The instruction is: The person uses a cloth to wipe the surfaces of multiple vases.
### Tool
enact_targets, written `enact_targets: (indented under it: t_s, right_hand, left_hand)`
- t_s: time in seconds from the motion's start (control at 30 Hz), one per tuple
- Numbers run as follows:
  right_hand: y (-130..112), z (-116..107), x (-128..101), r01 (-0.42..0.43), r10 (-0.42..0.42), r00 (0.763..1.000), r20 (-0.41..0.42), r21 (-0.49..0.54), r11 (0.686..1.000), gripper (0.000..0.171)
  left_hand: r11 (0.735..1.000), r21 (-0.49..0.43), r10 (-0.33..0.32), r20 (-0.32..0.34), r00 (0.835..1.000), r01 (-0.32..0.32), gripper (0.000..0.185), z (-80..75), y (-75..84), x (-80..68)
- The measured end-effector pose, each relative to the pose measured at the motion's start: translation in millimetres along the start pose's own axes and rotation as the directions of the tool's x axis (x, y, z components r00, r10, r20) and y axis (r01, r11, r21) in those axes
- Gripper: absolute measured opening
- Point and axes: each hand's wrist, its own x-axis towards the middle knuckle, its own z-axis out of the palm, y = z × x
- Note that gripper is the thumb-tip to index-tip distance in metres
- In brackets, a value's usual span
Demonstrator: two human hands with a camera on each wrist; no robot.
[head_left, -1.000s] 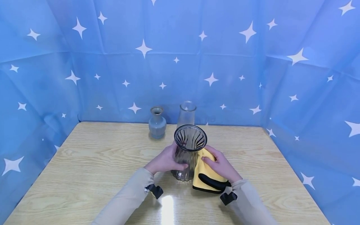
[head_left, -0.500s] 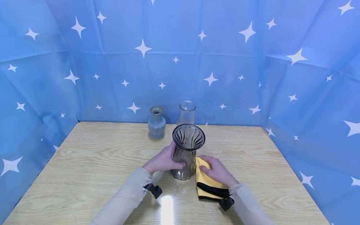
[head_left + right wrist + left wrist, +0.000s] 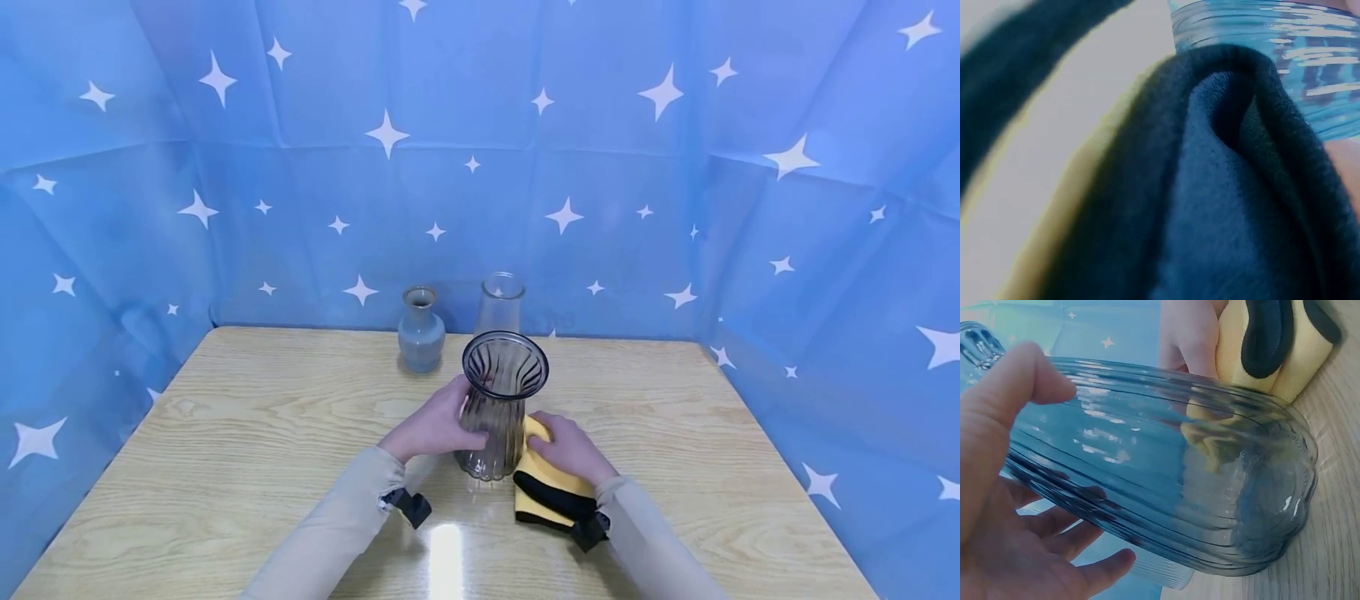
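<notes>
The right hand (image 3: 568,450) has slid the yellow cloth (image 3: 551,492) back against the ribbed glass vase (image 3: 498,408), fingers curled over it. The left hand (image 3: 435,427) grips the vase's left side. Behind the vase stand a clear bottle (image 3: 499,302) and blue ceramic vase (image 3: 421,339).

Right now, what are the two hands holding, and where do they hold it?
The left hand holds the ribbed glass vase around its lower body. The right hand presses a folded yellow cloth against the vase's other side.
</notes>
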Motion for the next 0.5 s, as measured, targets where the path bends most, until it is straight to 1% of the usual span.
enact_targets:
  t_s: [0.1,0.27,0.37,0.5]
  right_hand:
    - [3,-1,0,0.04,-0.039,0.999,-0.024,0.044,0.998,0.026]
    - [-2,-13,-3,0.067,-0.057,0.997,-0.059,0.183,0.981,0.037]
    - [-11,-26,-5,0.076,-0.057,0.995,-0.078,0.271,0.96,0.04]
    - [-27,-41,-5,0.107,-0.067,0.991,-0.117,0.382,0.918,0.032]
  left_hand:
    - [1.0,-0.015,0.002,0.001,1.0,-0.001,0.084,0.6,-0.5,-0.2]
    - [1.0,0.013,-0.003,-0.005,1.0,0.003,0.081,0.2,0.5,-0.3]
    - [1.0,0.029,-0.009,-0.003,1.0,0.009,0.077,-0.7,2.0,0.3]
    - [0.999,0.033,-0.023,0.01,1.0,0.023,0.074,-1.8,3.1,0.8]
